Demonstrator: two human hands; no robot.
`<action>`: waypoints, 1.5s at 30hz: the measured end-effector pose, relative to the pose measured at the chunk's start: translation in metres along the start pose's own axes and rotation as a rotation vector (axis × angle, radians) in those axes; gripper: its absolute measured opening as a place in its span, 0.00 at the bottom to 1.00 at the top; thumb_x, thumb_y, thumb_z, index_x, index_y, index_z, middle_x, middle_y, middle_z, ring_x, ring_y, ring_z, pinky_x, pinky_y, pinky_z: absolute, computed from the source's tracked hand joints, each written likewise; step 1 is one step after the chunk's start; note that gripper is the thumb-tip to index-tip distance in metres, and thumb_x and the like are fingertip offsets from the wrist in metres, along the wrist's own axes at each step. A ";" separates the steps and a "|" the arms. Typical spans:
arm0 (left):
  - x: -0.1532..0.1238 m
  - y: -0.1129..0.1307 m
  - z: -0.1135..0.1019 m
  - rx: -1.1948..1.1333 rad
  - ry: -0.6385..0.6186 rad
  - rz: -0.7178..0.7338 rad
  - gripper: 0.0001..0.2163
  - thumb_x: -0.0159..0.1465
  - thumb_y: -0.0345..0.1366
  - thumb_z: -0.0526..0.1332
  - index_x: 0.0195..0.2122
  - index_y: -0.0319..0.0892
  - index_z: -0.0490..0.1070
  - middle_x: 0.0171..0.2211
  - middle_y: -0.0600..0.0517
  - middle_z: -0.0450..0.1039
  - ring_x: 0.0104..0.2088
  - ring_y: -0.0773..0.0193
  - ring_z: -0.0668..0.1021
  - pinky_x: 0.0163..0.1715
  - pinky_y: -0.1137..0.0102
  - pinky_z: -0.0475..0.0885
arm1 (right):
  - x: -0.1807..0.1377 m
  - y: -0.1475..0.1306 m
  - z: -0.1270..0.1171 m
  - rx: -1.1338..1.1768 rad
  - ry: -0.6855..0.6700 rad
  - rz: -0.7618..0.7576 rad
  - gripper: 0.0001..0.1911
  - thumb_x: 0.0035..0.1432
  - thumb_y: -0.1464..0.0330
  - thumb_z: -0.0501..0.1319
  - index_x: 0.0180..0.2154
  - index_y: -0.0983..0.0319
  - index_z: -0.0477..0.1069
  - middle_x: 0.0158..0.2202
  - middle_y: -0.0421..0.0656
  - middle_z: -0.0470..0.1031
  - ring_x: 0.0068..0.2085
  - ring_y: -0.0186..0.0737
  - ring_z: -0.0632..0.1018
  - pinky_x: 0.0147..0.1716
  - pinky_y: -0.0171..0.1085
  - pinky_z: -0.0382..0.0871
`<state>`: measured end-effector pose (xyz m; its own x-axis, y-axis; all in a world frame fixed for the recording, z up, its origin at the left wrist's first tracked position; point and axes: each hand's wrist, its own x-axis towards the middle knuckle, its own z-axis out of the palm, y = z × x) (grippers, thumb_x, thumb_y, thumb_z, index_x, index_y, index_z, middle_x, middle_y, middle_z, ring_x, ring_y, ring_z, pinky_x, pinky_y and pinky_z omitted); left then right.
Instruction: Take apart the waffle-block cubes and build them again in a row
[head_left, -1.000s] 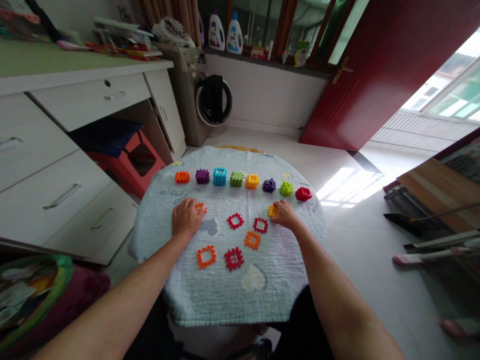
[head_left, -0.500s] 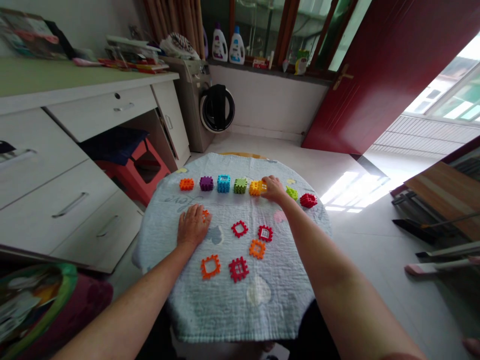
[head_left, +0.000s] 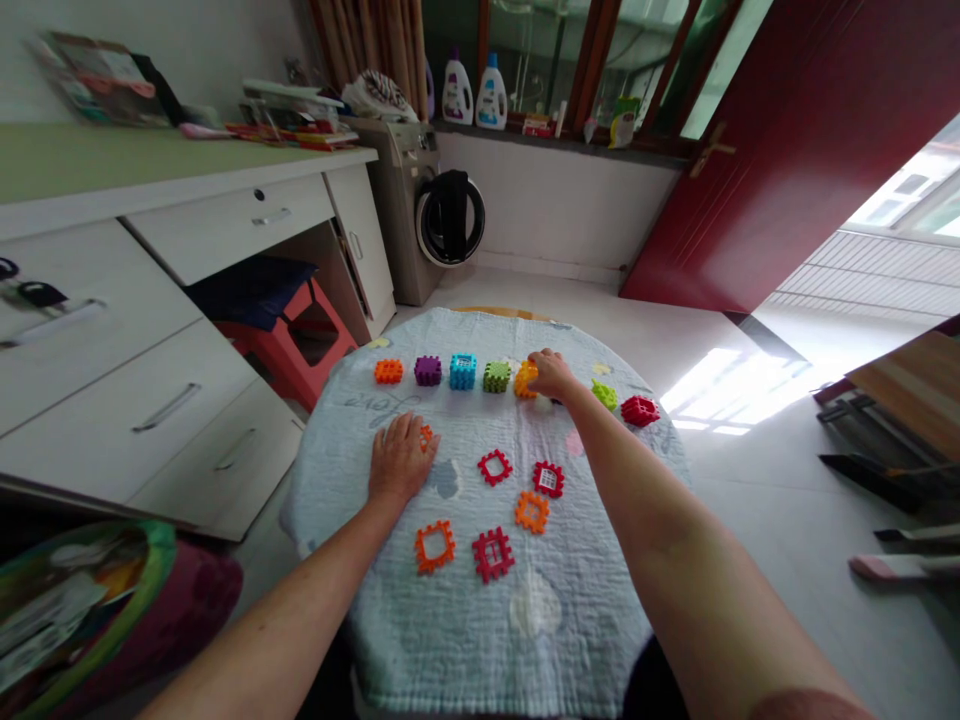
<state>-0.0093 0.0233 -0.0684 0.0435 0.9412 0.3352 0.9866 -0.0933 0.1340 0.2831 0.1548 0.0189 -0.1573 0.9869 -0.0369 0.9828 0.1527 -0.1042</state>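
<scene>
A row of interlocking building blocks runs across the far side of the round table. My right hand (head_left: pixel 553 374) has its fingers closed on the yellow block (head_left: pixel 526 380) in that row, covering its right side. Left of it stand a green block (head_left: pixel 496 377), a blue block (head_left: pixel 462 371), a purple block (head_left: pixel 427 371) and a flat orange block (head_left: pixel 388 371). My left hand (head_left: pixel 401 458) rests low on the cloth, fingers curled over an orange building piece (head_left: pixel 426 437) that shows only at its edge.
Nearer me lie loose red pieces (head_left: pixel 493 554) and orange pieces (head_left: pixel 435 546). A lime piece (head_left: pixel 604 394) and a red block (head_left: pixel 640 410) sit beyond my right forearm. A patterned cloth (head_left: pixel 360 600) covers the table. A bin (head_left: pixel 202 575) stands at lower left.
The view has shifted slightly, moving everything rightward in it. My right hand has closed in on the yellow block, hiding more of it. My left hand stays over the orange piece.
</scene>
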 end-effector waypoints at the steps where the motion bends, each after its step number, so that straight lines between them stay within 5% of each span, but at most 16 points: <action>1: 0.000 0.000 0.000 0.004 -0.002 0.001 0.22 0.66 0.46 0.49 0.55 0.38 0.67 0.59 0.38 0.65 0.60 0.49 0.66 0.58 0.52 0.59 | 0.001 0.000 0.000 -0.003 -0.002 -0.002 0.27 0.47 0.68 0.63 0.52 0.61 0.67 0.51 0.50 0.66 0.51 0.50 0.67 0.47 0.41 0.64; 10: 0.001 -0.001 0.000 -0.013 -0.007 -0.014 0.21 0.66 0.46 0.50 0.55 0.40 0.67 0.59 0.40 0.65 0.60 0.50 0.66 0.58 0.52 0.59 | 0.007 0.005 0.015 0.029 -0.048 0.001 0.27 0.47 0.68 0.64 0.52 0.61 0.68 0.52 0.51 0.66 0.51 0.50 0.69 0.48 0.42 0.64; 17: 0.001 -0.002 0.002 -0.026 -0.012 -0.016 0.21 0.66 0.47 0.51 0.55 0.41 0.67 0.59 0.40 0.65 0.60 0.49 0.65 0.58 0.52 0.58 | -0.005 0.014 0.016 0.125 0.078 0.011 0.41 0.45 0.69 0.65 0.61 0.63 0.57 0.56 0.54 0.63 0.54 0.52 0.66 0.51 0.45 0.61; 26: 0.000 -0.002 0.000 -0.068 0.008 -0.008 0.21 0.65 0.46 0.50 0.53 0.39 0.68 0.58 0.37 0.66 0.58 0.47 0.66 0.56 0.52 0.60 | -0.083 0.010 0.008 0.174 0.159 -0.007 0.31 0.50 0.72 0.62 0.57 0.65 0.62 0.54 0.52 0.64 0.54 0.48 0.67 0.55 0.43 0.58; 31: 0.001 -0.001 -0.001 -0.054 0.007 -0.008 0.20 0.65 0.45 0.51 0.53 0.39 0.68 0.57 0.38 0.66 0.58 0.48 0.67 0.55 0.53 0.60 | -0.152 0.005 0.008 0.256 -0.040 -0.074 0.24 0.51 0.71 0.63 0.52 0.63 0.67 0.50 0.50 0.70 0.47 0.43 0.73 0.49 0.41 0.63; 36: 0.001 -0.002 -0.002 -0.071 0.001 -0.005 0.19 0.65 0.44 0.52 0.51 0.40 0.68 0.56 0.39 0.68 0.56 0.49 0.68 0.53 0.54 0.61 | -0.205 0.013 0.014 0.349 -0.144 0.051 0.20 0.53 0.72 0.61 0.49 0.61 0.69 0.44 0.47 0.75 0.41 0.40 0.76 0.41 0.36 0.66; 40: 0.002 -0.004 0.000 -0.104 0.007 -0.017 0.17 0.65 0.41 0.50 0.50 0.40 0.69 0.53 0.40 0.70 0.54 0.51 0.69 0.53 0.56 0.62 | -0.218 0.012 0.028 0.316 -0.197 0.122 0.19 0.53 0.76 0.58 0.48 0.63 0.70 0.39 0.45 0.77 0.39 0.39 0.76 0.40 0.35 0.65; 45: 0.002 -0.007 0.003 -0.136 0.007 -0.025 0.16 0.66 0.37 0.48 0.49 0.40 0.70 0.52 0.42 0.71 0.54 0.53 0.70 0.53 0.58 0.62 | -0.206 -0.001 0.046 0.255 -0.088 0.054 0.14 0.54 0.71 0.60 0.45 0.63 0.71 0.43 0.48 0.73 0.42 0.40 0.74 0.44 0.36 0.63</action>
<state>-0.0157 0.0273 -0.0715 0.0178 0.9414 0.3367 0.9570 -0.1136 0.2670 0.3095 -0.0510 -0.0195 -0.1239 0.9832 -0.1340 0.9356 0.0708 -0.3458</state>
